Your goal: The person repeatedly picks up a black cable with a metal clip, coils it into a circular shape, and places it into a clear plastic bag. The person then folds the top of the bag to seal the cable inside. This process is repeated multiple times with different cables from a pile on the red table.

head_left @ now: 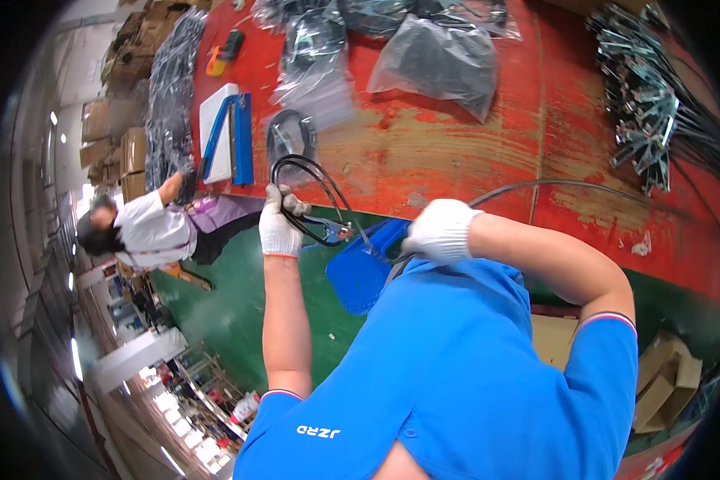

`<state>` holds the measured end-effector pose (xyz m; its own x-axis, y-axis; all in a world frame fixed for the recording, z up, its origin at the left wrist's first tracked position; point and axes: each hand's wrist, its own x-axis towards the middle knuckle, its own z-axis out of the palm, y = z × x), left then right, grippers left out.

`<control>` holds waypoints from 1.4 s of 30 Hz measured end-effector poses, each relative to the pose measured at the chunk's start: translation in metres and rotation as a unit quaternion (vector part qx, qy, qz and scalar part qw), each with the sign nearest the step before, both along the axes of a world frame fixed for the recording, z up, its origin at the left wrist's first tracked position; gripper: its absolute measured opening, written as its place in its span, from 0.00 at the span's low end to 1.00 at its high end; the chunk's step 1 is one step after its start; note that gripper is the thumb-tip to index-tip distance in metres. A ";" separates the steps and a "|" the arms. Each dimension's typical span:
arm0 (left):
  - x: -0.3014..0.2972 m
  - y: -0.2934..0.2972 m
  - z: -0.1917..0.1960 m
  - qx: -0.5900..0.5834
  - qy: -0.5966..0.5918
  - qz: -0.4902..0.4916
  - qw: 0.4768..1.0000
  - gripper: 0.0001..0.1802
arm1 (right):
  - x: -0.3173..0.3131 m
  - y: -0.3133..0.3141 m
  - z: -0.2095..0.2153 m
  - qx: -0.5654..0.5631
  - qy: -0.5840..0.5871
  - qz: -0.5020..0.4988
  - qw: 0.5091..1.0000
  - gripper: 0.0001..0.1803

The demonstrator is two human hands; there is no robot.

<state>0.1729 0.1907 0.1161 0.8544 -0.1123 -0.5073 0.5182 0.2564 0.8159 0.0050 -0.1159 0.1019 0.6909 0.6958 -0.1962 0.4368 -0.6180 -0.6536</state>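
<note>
Working at a long red-painted wooden table [424, 152], worn to bare timber in patches. Toward its right end, a big tangled heap of black cables with silver metal ends [648, 104]: could snag there if tugged, given all those hooked-looking ends. Toward the far edge, a crumpled greyish translucent plastic bag [436, 64]: low risk, well apart from both hands. Below the work, a blue plastic seat [356, 280]: could catch on it with too much droop.

Now a thin black cable in loose, uneven loops [322, 175], held up at the table's near edge. Springy by the look; could burst open with a slack left grip, or kink if wound too tight. Also a dark line [536, 182] running right across the table; can't tell if part of the same cable.

Left hand in a white knitted glove [278, 224]: closed around the loops. Right hand in a matching white glove [442, 232]: blurred, curled on the cable's lower run; can't tell how firmly. Small metal fitting [344, 233] hanging beside the left: could hook a loop if left swinging.
</note>
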 end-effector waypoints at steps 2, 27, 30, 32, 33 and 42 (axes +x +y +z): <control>-0.012 -0.024 -0.002 0.022 -0.003 -0.043 0.999 0.21 | 0.017 0.008 0.022 0.083 -0.013 -0.001 0.996 0.11; 0.020 0.076 0.047 -0.319 0.015 -0.079 0.944 0.26 | -0.065 -0.181 -0.184 -0.047 -0.066 -0.431 0.899 0.17; 0.015 0.059 0.043 -0.214 0.009 0.019 0.977 0.27 | -0.070 -0.144 -0.109 -0.060 -0.002 -0.305 0.951 0.15; 0.010 0.045 0.031 -0.124 -0.002 0.007 0.992 0.27 | -0.050 -0.111 -0.048 -0.050 0.011 -0.147 0.988 0.15; 0.008 0.038 0.024 -0.086 0.003 -0.005 0.996 0.26 | -0.043 -0.094 -0.030 -0.027 -0.014 -0.108 0.994 0.14; -0.038 -0.056 0.017 0.111 0.031 -0.093 0.989 0.26 | 0.019 -0.023 0.022 0.169 -0.085 -0.030 0.982 0.10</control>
<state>0.1346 0.1345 0.1333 0.7959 -0.1450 -0.5878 0.5901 -0.0310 0.8067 0.0245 -0.1386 0.1242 0.7359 0.6580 0.1595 0.5261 -0.4074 -0.7465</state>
